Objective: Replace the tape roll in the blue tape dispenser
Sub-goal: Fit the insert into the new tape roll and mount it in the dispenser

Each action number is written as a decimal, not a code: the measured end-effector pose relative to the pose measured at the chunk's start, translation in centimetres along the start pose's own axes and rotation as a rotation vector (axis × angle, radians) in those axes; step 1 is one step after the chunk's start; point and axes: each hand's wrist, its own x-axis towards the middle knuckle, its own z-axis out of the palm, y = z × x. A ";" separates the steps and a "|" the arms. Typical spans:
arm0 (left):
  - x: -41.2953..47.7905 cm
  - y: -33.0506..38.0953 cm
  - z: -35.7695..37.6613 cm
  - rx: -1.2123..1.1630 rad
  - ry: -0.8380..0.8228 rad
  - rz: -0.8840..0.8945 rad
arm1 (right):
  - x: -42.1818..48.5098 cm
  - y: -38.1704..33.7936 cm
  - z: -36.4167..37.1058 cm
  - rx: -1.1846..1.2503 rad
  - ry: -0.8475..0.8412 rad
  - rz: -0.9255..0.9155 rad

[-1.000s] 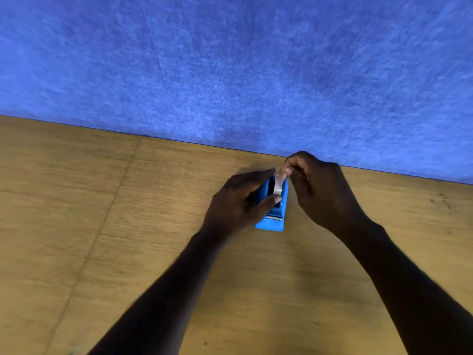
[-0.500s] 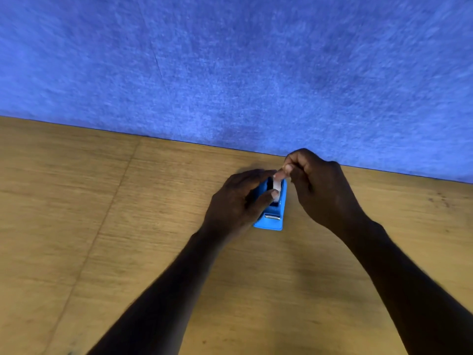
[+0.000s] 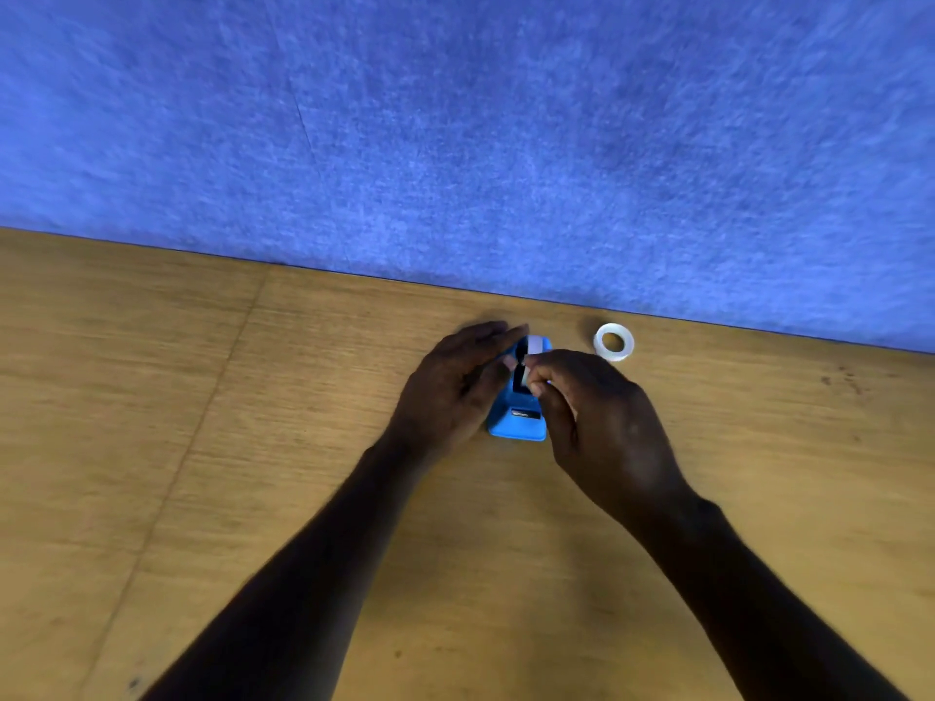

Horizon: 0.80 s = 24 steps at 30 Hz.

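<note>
The blue tape dispenser (image 3: pixel 521 427) stands on the wooden table, its cutter end toward me. A whitish tape roll (image 3: pixel 532 345) sits in its well, mostly hidden by my fingers. My left hand (image 3: pixel 455 387) rests against the dispenser's left side, thumb over the top. My right hand (image 3: pixel 597 422) is above the dispenser's right side, with thumb and forefinger pinched on the tape's loose end near the roll. A second white tape roll (image 3: pixel 613 341) lies flat on the table to the right, apart from both hands.
A blue felt wall (image 3: pixel 455 144) rises just behind the dispenser at the table's far edge. The wooden table (image 3: pixel 202 447) stretches left, right and toward me. A seam runs across it on the left.
My right hand has moved toward me from behind the dispenser to over its right side, uncovering the second roll by the wall. The left hand stays on the dispenser.
</note>
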 end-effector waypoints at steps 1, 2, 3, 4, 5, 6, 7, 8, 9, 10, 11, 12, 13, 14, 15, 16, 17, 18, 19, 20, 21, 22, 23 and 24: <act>0.0 0.0 0.1 0.002 0.005 -0.005 | -0.2 -0.1 0.2 -0.008 0.019 -0.015; 0.0 0.0 0.2 0.005 0.011 -0.009 | -0.4 -0.1 0.4 -0.018 0.037 -0.029; 0.0 0.1 0.2 0.012 0.015 -0.010 | -0.7 -0.2 0.6 -0.030 0.052 -0.042; 0.0 0.1 0.3 0.020 0.016 -0.008 | -1.0 -0.2 0.8 -0.047 0.066 -0.052; 0.0 0.0 0.4 0.026 0.016 -0.002 | -1.2 -0.1 1.0 -0.069 0.080 -0.059; 0.0 0.0 0.4 0.025 0.014 0.005 | -1.5 -0.1 1.1 -0.093 0.092 -0.062; 0.0 0.0 0.5 0.018 0.015 0.012 | -1.8 0.0 1.3 -0.116 0.099 -0.064; 0.0 0.1 0.5 0.010 0.018 0.021 | -2.1 0.0 1.5 -0.135 0.101 -0.063; 0.0 0.1 0.4 0.009 0.021 0.029 | -2.3 -0.1 1.6 -0.150 0.101 -0.059; 0.0 0.2 0.4 0.014 0.023 0.037 | -2.5 -0.2 1.7 -0.162 0.102 -0.055; 0.0 0.3 0.3 0.021 0.025 0.041 | -2.7 -0.3 1.7 -0.170 0.106 -0.050; -0.1 0.4 0.3 0.025 0.027 0.042 | -2.8 -0.4 1.8 -0.174 0.114 -0.047; -0.1 0.5 0.2 0.025 0.031 0.041 | -2.9 -0.6 1.8 -0.178 0.125 -0.045; -0.1 0.6 0.3 0.022 0.037 0.040 | -3.1 -0.6 1.9 -0.183 0.136 -0.044; -0.2 0.6 0.3 0.019 0.043 0.039 | -3.1 -0.7 1.9 -0.189 0.146 -0.046; -0.2 0.7 0.3 0.017 0.046 0.038 | -3.2 -0.7 2.0 -0.194 0.157 -0.050; -0.2 0.7 0.3 0.016 0.046 0.037 | -3.2 -0.7 2.1 -0.197 0.167 -0.056; -0.2 0.6 0.3 0.016 0.045 0.036 | -3.2 -0.7 2.1 -0.199 0.175 -0.065; -0.2 0.6 0.2 0.015 0.045 0.035 | -3.2 -0.7 2.2 -0.203 0.182 -0.075; -0.2 0.6 0.2 0.014 0.046 0.034 | -3.2 -0.6 2.2 -0.207 0.187 -0.086; -0.2 0.6 0.2 0.012 0.048 0.035 | -3.2 -0.6 2.3 -0.213 0.190 -0.097; -0.2 0.6 0.2 0.009 0.049 0.036 | -3.1 -0.6 2.4 -0.216 0.192 -0.106; -0.2 0.6 0.2 0.008 0.050 0.038 | -3.1 -0.5 2.4 -0.217 0.197 -0.114; -0.2 0.6 0.1 0.007 0.050 0.038 | -3.0 -0.5 2.5 -0.217 0.205 -0.120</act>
